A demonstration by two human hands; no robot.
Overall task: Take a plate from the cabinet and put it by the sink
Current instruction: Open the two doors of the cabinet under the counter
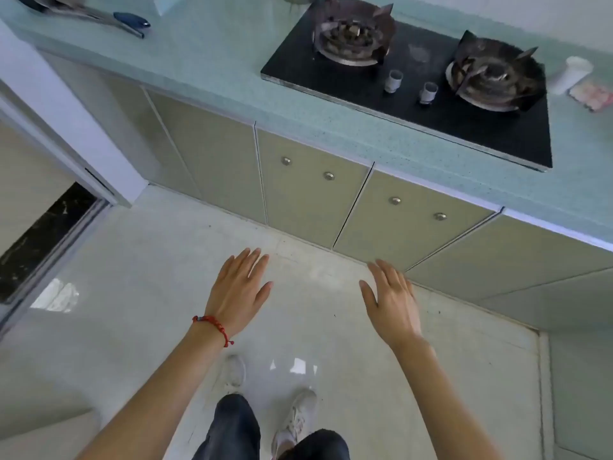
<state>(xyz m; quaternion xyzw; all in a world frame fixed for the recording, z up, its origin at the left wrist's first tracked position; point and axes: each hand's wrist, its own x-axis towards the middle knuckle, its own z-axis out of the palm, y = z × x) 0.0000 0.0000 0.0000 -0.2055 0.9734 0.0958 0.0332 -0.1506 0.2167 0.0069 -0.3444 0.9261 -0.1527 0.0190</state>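
Observation:
Beige cabinet doors (311, 190) run under the pale green counter (212, 71), all closed, two of them with pairs of round metal knobs (328, 175). My left hand (237, 292), with a red bracelet at the wrist, hovers flat and empty over the floor in front of the cabinets. My right hand (391, 300) is held out beside it, fingers spread, also empty. Both hands are below and short of the doors, touching nothing. No plate and no sink are in view.
A black two-burner gas hob (414, 94) is set into the counter. A white cup (569, 74) and a pink pad lie at its right. A blue-handled utensil (131, 21) lies at the counter's far left. A white door frame (66, 127) stands left, above the glossy tiled floor.

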